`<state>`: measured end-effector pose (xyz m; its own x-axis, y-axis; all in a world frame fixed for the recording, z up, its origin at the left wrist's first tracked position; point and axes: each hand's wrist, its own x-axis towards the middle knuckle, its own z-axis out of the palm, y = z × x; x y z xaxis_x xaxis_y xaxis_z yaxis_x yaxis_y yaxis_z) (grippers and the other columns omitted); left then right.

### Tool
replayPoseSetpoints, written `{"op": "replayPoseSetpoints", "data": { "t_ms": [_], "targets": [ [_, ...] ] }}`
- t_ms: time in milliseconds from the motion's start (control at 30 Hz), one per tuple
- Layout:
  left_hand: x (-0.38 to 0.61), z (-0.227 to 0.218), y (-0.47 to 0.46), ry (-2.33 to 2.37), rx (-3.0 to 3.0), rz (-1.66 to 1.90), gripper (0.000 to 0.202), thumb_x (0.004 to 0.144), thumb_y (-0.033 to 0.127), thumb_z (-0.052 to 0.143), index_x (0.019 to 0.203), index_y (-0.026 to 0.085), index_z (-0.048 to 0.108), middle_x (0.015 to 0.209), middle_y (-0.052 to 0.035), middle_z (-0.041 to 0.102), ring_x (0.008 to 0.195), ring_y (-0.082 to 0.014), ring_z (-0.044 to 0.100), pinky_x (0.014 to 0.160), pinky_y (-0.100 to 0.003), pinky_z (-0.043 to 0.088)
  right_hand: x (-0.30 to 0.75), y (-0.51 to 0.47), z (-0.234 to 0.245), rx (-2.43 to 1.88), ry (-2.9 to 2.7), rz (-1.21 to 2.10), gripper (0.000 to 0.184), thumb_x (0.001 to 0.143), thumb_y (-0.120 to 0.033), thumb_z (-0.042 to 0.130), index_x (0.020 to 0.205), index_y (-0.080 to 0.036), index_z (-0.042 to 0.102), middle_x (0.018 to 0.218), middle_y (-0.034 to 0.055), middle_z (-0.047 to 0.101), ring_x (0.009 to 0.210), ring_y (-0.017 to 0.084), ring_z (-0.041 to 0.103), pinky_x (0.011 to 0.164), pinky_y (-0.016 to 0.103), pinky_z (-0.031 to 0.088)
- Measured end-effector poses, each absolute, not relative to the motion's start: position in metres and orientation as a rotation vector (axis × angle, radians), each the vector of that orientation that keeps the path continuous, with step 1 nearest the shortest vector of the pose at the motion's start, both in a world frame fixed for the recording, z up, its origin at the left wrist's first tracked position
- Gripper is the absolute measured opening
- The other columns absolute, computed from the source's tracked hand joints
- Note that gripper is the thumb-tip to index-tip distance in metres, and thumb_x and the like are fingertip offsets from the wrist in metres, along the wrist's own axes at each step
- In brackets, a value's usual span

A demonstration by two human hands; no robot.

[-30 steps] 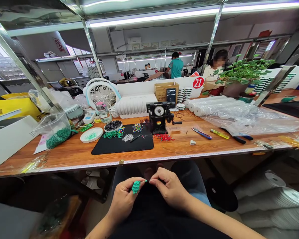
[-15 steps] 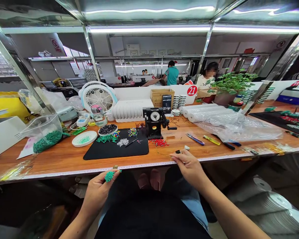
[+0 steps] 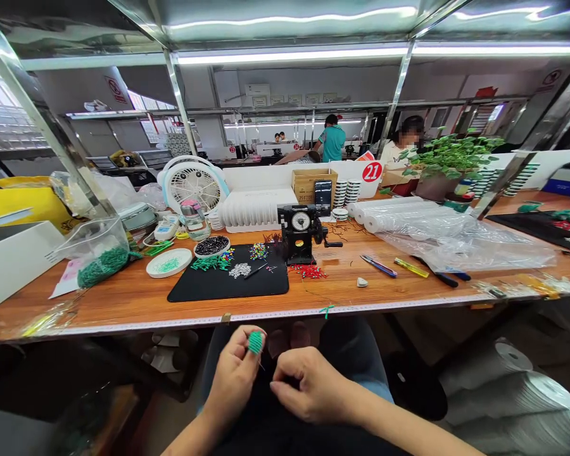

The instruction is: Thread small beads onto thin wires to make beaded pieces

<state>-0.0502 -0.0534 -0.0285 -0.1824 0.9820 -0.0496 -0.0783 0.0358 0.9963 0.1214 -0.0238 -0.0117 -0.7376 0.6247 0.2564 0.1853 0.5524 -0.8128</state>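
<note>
Over my lap, below the table edge, my left hand (image 3: 235, 380) pinches a small green beaded cluster (image 3: 254, 342) between thumb and fingertips. My right hand (image 3: 308, 389) is curled closed just right of it, fingers bent toward the cluster; what it pinches is too small to make out. A small green piece (image 3: 327, 310) lies on the wooden table (image 3: 137, 297) near its front edge. On the black mat (image 3: 228, 285) lie heaps of green, silver and coloured beads (image 3: 213, 261).
A black hand-crank device (image 3: 300, 233) stands behind the mat, red pieces (image 3: 308, 272) beside it. A bag of green beads (image 3: 99, 253), a white dish (image 3: 170, 262), a fan (image 3: 193, 183), pliers (image 3: 379, 266), plastic-wrapped rolls (image 3: 408, 215) and a plant (image 3: 444, 161) share the table. People work behind.
My right hand reached to the table's front edge half a second ago and has come back to my lap beside the left hand; a green piece now lies at that edge.
</note>
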Motion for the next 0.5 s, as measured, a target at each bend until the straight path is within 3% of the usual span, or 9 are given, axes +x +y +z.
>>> {"op": "replayPoseSetpoints", "data": {
  "t_ms": [100, 233, 333, 500],
  "targets": [
    [-0.070, -0.025, -0.051, 1.377, 0.912, 1.611, 0.025, 0.083, 0.039, 0.057, 0.097, 0.018, 0.053, 0.056, 0.0070, 0.040, 0.048, -0.0061, 0.035, 0.044, -0.017, 0.030, 0.128, -0.024, -0.011, -0.729, -2.120, 1.296, 0.013, 0.073, -0.014, 0.056, 0.061, -0.014, 0.059, 0.055, -0.0025, 0.052, 0.053, 0.009, 0.045, 0.050, 0.020, 0.032],
    [-0.080, -0.021, -0.065, 1.341, 0.826, 1.316, 0.029, 0.080, 0.039, 0.060, 0.094, 0.014, 0.058, 0.059, 0.0023, 0.053, 0.052, -0.0083, 0.047, 0.047, -0.019, 0.037, 0.131, -0.022, -0.014, -0.786, -1.907, 1.477, 0.017, 0.078, -0.020, 0.056, 0.063, -0.014, 0.060, 0.056, -0.0007, 0.057, 0.056, 0.010, 0.049, 0.056, 0.021, 0.037],
    [-0.066, -0.025, -0.077, 1.206, 0.780, 1.132, 0.029, 0.077, 0.039, 0.064, 0.087, 0.011, 0.060, 0.043, 0.0052, 0.046, 0.039, -0.0078, 0.042, 0.040, -0.019, 0.031, 0.125, -0.023, -0.018, -0.804, -1.839, 1.558, 0.021, 0.080, -0.028, 0.057, 0.066, -0.013, 0.060, 0.056, 0.0000, 0.057, 0.050, 0.008, 0.047, 0.050, 0.020, 0.036],
    [-0.043, -0.026, -0.076, 1.108, 0.823, 1.183, 0.030, 0.075, 0.041, 0.065, 0.078, 0.012, 0.061, 0.034, 0.0086, 0.036, 0.031, -0.0051, 0.032, 0.036, -0.018, 0.023, 0.116, -0.026, -0.022, -0.787, -1.709, 1.834, 0.030, 0.077, -0.040, 0.060, 0.066, -0.013, 0.057, 0.053, -0.0009, 0.055, 0.038, 0.005, 0.040, 0.038, 0.017, 0.029]
  ]
}}
